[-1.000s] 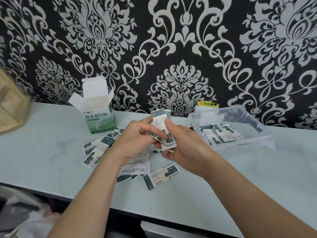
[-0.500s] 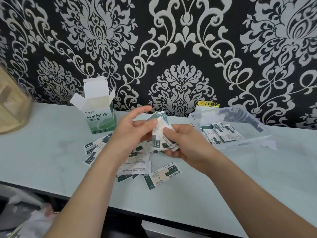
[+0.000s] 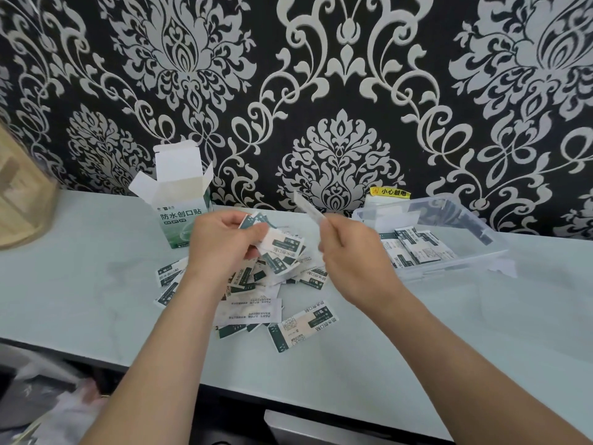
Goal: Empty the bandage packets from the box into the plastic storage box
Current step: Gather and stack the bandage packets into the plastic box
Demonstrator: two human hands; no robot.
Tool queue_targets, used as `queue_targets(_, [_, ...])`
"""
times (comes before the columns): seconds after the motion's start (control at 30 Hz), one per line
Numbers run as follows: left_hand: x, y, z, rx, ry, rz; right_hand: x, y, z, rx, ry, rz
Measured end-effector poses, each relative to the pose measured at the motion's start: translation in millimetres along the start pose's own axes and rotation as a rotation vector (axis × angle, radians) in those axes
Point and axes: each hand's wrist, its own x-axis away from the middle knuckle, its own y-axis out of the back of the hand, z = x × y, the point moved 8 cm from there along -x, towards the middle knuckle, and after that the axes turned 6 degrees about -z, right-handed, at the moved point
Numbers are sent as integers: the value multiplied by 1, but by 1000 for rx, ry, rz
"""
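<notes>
Bandage packets [image 3: 253, 300] lie scattered on the pale surface [image 3: 80, 284] between the cardboard box [image 3: 183, 216] and the clear plastic storage box [image 3: 481, 234]. The cardboard box stands upright at the left with its flaps open; whether anything is inside cannot be told. The plastic storage box, on the right by the wall, holds several packets [image 3: 417, 250] lying flat on its floor. The left grip [image 3: 224, 239] holds a small bundle of packets [image 3: 284, 247] above the pile. The right grip [image 3: 349, 255] pinches a single packet [image 3: 308, 207], raised and tilted.
</notes>
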Motion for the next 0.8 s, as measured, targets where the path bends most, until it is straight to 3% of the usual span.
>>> queue_targets(0.07, [3,-9,3,49,38,64,5,-6,11,41,93,50])
queue_targets(0.17, [10,-23,2,182,72,135,11,-26,12,14,84,144])
queue_targets(0.27, [13,-29,0,208,70,163,7,-27,4,-222,-61,94])
queue_targets(0.4, [14,-32,0,242,61,182,5,-31,-18,-626,-389,117])
queue_targets(0.63, [18,-38,-3,195,43,253,11,-35,-25,-696,-516,228])
queue_targets(0.7, [13,-32,-4,-9,-71,233,12,-32,-26,-780,-577,192])
queue_targets(0.8, [11,-38,3,-699,-362,301,13,-32,-27,-872,-628,166])
